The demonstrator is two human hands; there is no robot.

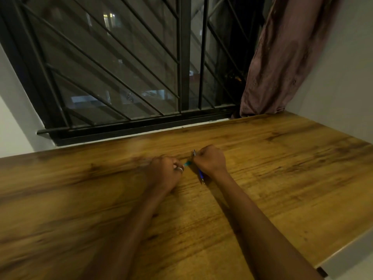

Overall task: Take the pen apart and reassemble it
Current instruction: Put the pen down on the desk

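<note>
Both my hands rest as fists on the wooden table [282, 158], close together near its middle. My right hand [211, 159] is closed around a blue pen [200, 174]; its blue barrel sticks out below the fist toward me, and a thin metal end [194, 152] pokes out above. My left hand [164, 170], with a ring on one finger, pinches a small teal piece [187, 163] that reaches toward the right fist. Whether that teal piece is joined to the pen is hidden by the fingers.
A window with black metal bars [125, 67] runs along the table's far edge. A mauve curtain [282, 57] hangs at the back right beside a white wall. The table's right edge [347, 253] is near my right forearm.
</note>
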